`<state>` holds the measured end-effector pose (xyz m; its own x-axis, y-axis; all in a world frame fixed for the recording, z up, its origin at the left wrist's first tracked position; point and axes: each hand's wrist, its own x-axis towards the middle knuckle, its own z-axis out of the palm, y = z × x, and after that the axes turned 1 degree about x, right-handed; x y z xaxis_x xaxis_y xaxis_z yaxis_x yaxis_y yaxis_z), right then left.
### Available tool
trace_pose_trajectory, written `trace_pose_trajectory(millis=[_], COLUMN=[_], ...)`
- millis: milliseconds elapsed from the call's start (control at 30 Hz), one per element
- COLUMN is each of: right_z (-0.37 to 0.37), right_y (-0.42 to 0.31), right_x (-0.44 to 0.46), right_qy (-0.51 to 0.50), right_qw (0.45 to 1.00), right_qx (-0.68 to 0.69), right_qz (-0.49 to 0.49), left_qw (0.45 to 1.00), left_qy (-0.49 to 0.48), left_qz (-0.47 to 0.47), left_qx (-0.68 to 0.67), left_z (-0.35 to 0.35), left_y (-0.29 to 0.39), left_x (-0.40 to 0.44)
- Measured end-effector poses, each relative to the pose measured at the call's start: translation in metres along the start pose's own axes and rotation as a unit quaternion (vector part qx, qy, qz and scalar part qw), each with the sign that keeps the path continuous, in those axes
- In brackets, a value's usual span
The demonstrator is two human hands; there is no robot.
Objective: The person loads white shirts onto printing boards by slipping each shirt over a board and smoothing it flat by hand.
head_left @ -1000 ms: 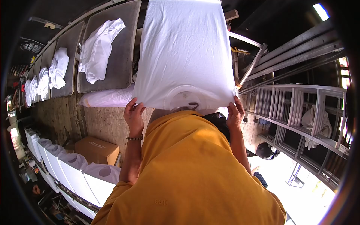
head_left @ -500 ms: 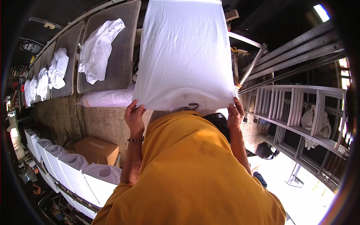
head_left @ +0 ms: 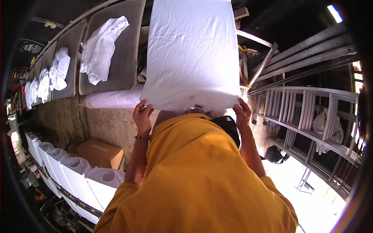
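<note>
A white T-shirt (head_left: 194, 50) is stretched flat over a board in front of me, with its neck end nearest my body. My left hand (head_left: 143, 118) pinches the shirt's near left corner between thumb and fingers. At the near right corner, my right hand (head_left: 243, 113) has its fingertips closed on the fabric. Small wrinkles run across the cloth, and the near edge curves over the board's end. The board itself is hidden under the shirt.
Dark boards (head_left: 128, 50) stand in a row to the left, each bearing a crumpled white garment (head_left: 103, 50). Several shirt-covered boards (head_left: 103, 190) line the lower left beside a cardboard box (head_left: 100, 153). Aluminium ladders (head_left: 299, 108) lean at the right.
The shirt's near edge has been drawn in, and the neck opening now shows less. Both hands have shifted slightly inward and up, still on the corners.
</note>
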<state>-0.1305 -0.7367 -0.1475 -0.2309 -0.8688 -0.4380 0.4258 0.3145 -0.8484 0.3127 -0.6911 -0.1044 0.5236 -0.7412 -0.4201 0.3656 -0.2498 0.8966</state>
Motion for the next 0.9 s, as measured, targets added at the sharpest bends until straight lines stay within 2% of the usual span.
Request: trace_pose_trajectory(millis=[300,400,467,500,567,600,633,700,733,800,900], right_z=[-0.005,-0.004,-0.007,-0.009,-0.01,0.026,0.043,0.065,0.077,0.077,0.075], right_y=[0.011,0.014,0.012,0.012,0.012,-0.031,-0.042,-0.058,-0.066,-0.061,-0.064], right_x=[0.014,0.023,0.029,0.036,0.055,0.042,0.045,0.062,0.066,0.079,0.088], right_qy=[-0.028,-0.019,-0.021,-0.004,0.029,0.04,0.05,0.034,0.037,0.047,0.046], right_qw=[1.0,0.999,0.993,0.976,0.89,0.886,0.916,0.907,0.89,0.918,0.941], right_qx=[-0.004,-0.046,-0.108,-0.218,-0.423,-0.437,-0.357,-0.379,-0.427,-0.379,-0.333], right_qz=[0.012,0.021,0.047,-0.026,-0.17,-0.149,-0.174,-0.177,-0.158,-0.11,-0.039], left_qw=[1.0,0.998,0.972,0.947,0.887,0.844,0.847,0.851,0.873,0.909,0.959], left_qy=[-0.006,0.007,0.018,0.024,0.034,0.039,0.028,0.008,0.006,0.0,-0.016], left_qz=[0.004,0.0,0.02,0.031,0.2,0.28,0.299,0.337,0.287,0.185,0.118], left_qx=[0.027,0.06,0.235,0.32,0.414,0.456,0.439,0.402,0.394,0.373,0.259], left_z=[-0.002,0.002,0.001,0.002,0.021,0.031,0.042,0.061,0.064,0.066,0.053], left_y=[-0.022,-0.029,-0.025,-0.021,0.003,0.015,0.022,0.032,0.035,0.041,0.031], left_x=[0.019,0.03,0.037,0.04,0.042,0.043,0.048,0.064,0.071,0.083,0.103])
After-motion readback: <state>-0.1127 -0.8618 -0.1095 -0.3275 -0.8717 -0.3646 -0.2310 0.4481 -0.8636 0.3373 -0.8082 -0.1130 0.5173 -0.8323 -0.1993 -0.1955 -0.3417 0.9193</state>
